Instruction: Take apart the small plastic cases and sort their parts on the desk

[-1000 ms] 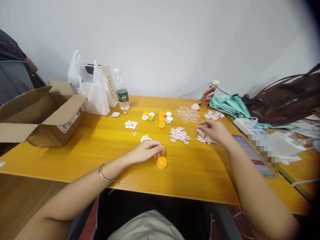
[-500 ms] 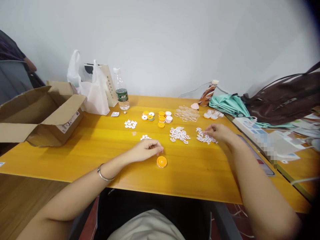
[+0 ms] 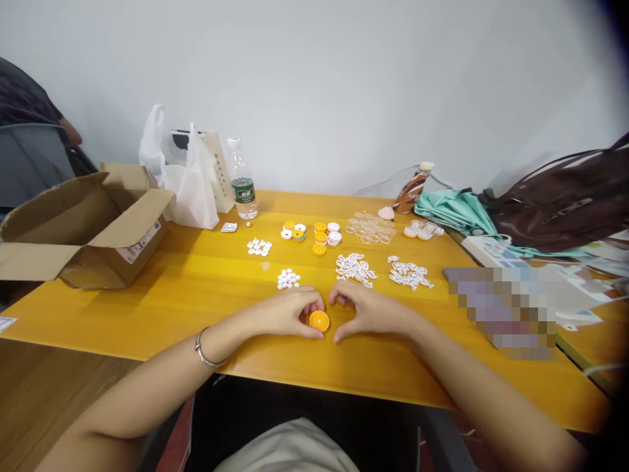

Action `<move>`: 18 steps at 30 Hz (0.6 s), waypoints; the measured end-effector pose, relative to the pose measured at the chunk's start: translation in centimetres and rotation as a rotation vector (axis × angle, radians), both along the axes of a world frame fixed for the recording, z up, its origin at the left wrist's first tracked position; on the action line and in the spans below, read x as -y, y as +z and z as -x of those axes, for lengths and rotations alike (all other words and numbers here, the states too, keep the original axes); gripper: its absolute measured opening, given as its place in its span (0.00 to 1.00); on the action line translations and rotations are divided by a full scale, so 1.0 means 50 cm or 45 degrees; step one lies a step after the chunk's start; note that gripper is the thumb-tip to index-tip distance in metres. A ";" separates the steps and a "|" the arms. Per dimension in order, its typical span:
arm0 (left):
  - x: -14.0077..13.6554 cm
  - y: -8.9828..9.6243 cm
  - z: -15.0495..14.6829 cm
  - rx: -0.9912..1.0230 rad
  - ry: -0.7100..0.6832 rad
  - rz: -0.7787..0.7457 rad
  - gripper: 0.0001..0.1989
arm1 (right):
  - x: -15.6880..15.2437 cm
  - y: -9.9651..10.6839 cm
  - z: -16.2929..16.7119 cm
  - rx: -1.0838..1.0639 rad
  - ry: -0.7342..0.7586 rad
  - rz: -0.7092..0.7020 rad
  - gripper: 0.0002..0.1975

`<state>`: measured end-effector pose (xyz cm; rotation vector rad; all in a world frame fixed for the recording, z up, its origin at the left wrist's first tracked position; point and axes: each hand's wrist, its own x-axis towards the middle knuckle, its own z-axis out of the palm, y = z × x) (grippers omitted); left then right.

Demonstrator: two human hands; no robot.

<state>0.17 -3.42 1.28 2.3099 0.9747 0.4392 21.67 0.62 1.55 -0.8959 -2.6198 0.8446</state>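
An orange round dish-like piece (image 3: 320, 321) lies on the wooden table in front of me. My left hand (image 3: 289, 313) curls round its left side, fingers behind and thumb in front, apparently touching its rim. To the right of the piece, my right hand (image 3: 368, 311) is curved with thumb and fingers apart, and no object shows between them. Beyond the hands are a heap of small white caps (image 3: 288, 278), a heap of white cut-out pieces (image 3: 354, 269) and a second heap of white cut-out pieces (image 3: 411, 275).
Farther back stand orange and white discs (image 3: 320, 237), clear rings (image 3: 371, 227) and white knobbed pieces (image 3: 259, 247). An open cardboard box (image 3: 122, 229), plastic bag (image 3: 189, 190) and water bottle (image 3: 244, 187) are left. A brown drink bottle (image 3: 413, 190), green cloth (image 3: 455, 211) and dark bag (image 3: 560, 203) sit right.
My right hand has left the right heap of white cut-out pieces and come toward me, beside the orange piece. My left hand has moved slightly nearer and now curls round that piece.
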 end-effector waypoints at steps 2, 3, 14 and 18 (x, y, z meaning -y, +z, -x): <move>-0.003 0.001 0.001 0.022 0.001 0.017 0.16 | 0.017 -0.017 0.024 -0.005 0.044 -0.005 0.25; -0.004 0.002 0.002 0.035 0.002 0.034 0.17 | 0.022 -0.023 0.031 -0.013 0.042 -0.005 0.23; -0.006 0.018 0.014 0.184 0.102 0.167 0.15 | 0.027 -0.028 0.038 -0.106 -0.033 0.022 0.10; -0.033 0.016 0.020 0.318 0.260 0.052 0.16 | 0.028 -0.026 0.036 -0.123 -0.014 0.032 0.09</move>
